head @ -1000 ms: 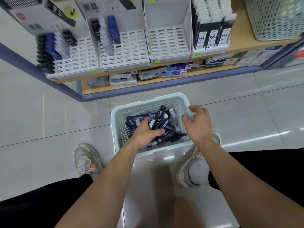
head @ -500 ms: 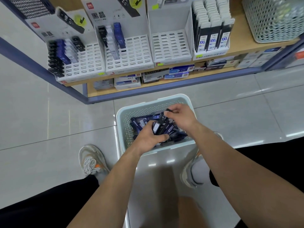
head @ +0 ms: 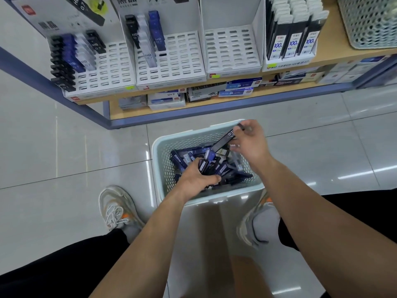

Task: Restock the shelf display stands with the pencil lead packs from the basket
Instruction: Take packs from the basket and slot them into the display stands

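The right hand's fingers [head: 235, 146] pinch a single black pencil lead pack [head: 226, 137] near its upper end. The pack slants up over the far right corner of the basket, its top partly hidden by the thumb and its lettering too blurred to read. The right hand [head: 250, 145] hovers at the basket's far rim.

The left hand [head: 193, 179] is down inside the basket, clenched round a bunch of packs [head: 209, 165]. Only its thumb and knuckles show. The other fingers are buried under the bunch, and I cannot tell how many packs it holds. "HB 07" reads on the one facing up.

Beneath both hands lies the loose heap of packs [head: 238, 171], dark blue and black, crisscrossed and partly covered by the left hand. The basket [head: 160, 151], pale and perforated, stands on the tiled floor [head: 64, 147] between two sneakers — the left shoe [head: 116, 209] in plain sight, the right shoe [head: 246, 230] close by the basket's near right corner.

Beyond, on the shelf [head: 330, 41], stand white slotted display stands. The left stand [head: 111, 69] has packs in its left columns, the second stand [head: 182, 61] has three short columns, and the third stand [head: 232, 48] shows its slotted face. Beside these is a box of packs marked "100" [head: 287, 63].

The upper edge of the view cuts off all their tops. A second basket [head: 369, 22] sits at the shelf's far right, cropped by the corner. The boxes on the lower shelf [head: 240, 87] lie in shadow — their labels are hard to make out.
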`<act>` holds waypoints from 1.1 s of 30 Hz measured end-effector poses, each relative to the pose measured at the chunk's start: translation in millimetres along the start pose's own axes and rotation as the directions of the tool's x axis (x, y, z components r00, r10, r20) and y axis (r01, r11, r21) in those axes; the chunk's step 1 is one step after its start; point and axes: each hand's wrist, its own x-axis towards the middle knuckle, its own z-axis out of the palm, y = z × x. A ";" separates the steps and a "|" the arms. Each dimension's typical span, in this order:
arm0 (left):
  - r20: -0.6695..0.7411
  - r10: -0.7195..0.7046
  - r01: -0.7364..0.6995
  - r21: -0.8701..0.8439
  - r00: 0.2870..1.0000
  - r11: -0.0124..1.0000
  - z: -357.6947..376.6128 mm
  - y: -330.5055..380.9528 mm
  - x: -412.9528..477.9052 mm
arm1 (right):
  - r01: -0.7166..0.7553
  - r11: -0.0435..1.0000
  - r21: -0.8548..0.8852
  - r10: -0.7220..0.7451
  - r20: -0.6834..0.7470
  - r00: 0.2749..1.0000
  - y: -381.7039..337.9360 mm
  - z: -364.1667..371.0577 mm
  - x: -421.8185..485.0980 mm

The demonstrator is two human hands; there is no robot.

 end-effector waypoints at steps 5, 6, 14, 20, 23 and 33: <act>-0.042 -0.003 0.000 -0.065 0.999 0.998 -7.6 2.2 2.6 | 0.091 0.996 0.019 -0.089 -0.056 0.994 -5.9 -15.9 0.1; -0.034 -0.003 0.000 -0.086 0.999 0.996 -8.8 4.1 2.2 | 0.091 0.995 -0.037 -0.091 -0.014 0.996 -2.8 -15.4 -2.2; -0.045 0.095 -0.102 -0.194 0.994 0.976 -10.4 6.7 -6.4 | -0.098 0.959 -0.267 0.156 0.206 0.966 31.3 5.0 -22.1; 0.005 0.067 -0.065 -0.156 0.998 0.986 -12.1 3.0 -7.4 | -0.130 0.971 -0.200 0.184 0.284 0.941 31.2 5.2 -23.3; 0.018 0.058 -0.054 -0.187 0.998 0.981 -9.4 5.4 -7.7 | -0.131 0.979 -0.158 0.174 0.296 0.939 31.8 6.4 -22.1; -0.044 0.076 -0.084 -0.193 0.996 0.978 -3.8 6.2 -3.3 | -0.121 0.981 -0.154 0.162 0.293 0.942 34.5 5.4 -18.9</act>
